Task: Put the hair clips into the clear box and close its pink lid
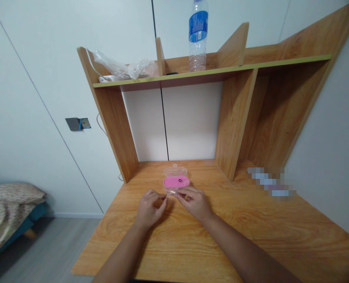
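Between my two hands is a small, shiny piece of clear plastic (171, 193), too small to make out exactly. My left hand (151, 208) pinches its left side between thumb and forefinger. From the other side, the fingertips of my right hand (194, 202) close on it. Just beyond them lies an oval pink case (172, 182) on the desk, with a small dark ring-shaped thing and pale ring shapes at its right end. Its clear lid (174, 170), or a matching clear tray, lies right behind it. My right fingers partly cover the case's near edge.
The wooden desk (251, 236) carries a shelf (186, 78) at its back, with upright side panels. On the shelf are a water bottle (198, 39) and a crumpled plastic bag (127, 70). A blurred-out item (268, 182) lies at the right. A bed (12, 212) stands at left.
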The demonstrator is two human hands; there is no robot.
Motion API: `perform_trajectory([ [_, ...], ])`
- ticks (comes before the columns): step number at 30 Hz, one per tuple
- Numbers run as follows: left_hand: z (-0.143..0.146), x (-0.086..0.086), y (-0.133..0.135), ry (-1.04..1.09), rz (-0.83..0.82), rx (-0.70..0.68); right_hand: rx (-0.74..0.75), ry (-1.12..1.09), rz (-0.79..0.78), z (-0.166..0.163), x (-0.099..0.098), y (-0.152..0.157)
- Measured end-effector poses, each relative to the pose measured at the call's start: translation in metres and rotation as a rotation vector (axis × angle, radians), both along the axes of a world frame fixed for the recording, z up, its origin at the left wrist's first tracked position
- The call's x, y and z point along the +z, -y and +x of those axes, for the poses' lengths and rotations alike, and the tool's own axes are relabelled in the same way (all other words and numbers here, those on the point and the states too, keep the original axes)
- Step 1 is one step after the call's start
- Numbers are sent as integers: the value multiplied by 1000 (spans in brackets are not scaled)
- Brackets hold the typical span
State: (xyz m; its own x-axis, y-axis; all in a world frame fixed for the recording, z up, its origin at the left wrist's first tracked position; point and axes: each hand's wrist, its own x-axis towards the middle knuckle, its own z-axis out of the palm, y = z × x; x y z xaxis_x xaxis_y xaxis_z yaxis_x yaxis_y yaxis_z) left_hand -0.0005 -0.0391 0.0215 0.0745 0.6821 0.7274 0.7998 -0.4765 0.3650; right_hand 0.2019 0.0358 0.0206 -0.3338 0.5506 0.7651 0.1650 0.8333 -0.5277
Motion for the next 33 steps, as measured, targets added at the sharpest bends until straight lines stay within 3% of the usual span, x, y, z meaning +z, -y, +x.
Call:
perform_trajectory([
  [9,0,-7,-2,-59,-52,-49,90,211,-7,0,-5,-2],
  [20,-4,-11,-6,-59,-56,-79,85,278,-24,-1,-13,-8],
  [33,-4,-13,-7,-65,-59,-81,58,298,-46,0,-9,-5],
])
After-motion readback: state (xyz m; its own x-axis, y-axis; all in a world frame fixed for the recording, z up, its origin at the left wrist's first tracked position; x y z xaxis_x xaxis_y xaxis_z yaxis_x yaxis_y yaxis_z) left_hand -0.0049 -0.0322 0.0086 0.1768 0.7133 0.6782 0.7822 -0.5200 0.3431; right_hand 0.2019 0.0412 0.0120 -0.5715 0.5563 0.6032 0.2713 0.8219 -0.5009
